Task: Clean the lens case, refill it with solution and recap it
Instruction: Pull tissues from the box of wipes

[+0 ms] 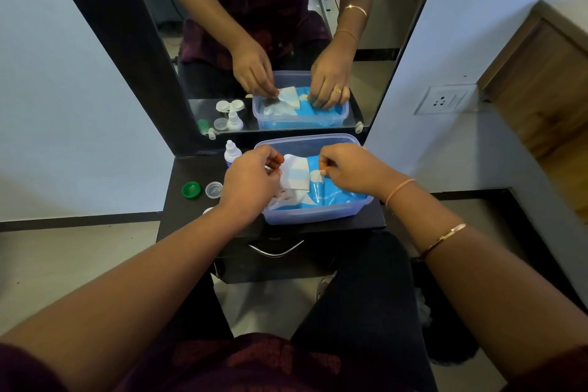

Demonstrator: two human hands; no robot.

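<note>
Risk as I judge it: left hand [251, 181] pinches a white wipe [294, 173] while right hand [346, 170] pins the blue packet's [334, 197] flap in the tub [318, 216]; several sheets may drag out. Green cap [191, 190], clear cap [213, 190], solution bottle [232, 153] sit on the tabletop [178, 210] left of the left hand; lens case mostly hidden beneath that wrist.

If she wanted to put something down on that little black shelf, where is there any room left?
The near-left corner of the black shelf, in front of the green cap and clear cap, is bare. A narrow strip also lies right of the plastic tub. The middle is crowded: the tub, both hands and the dropper bottle.
</note>
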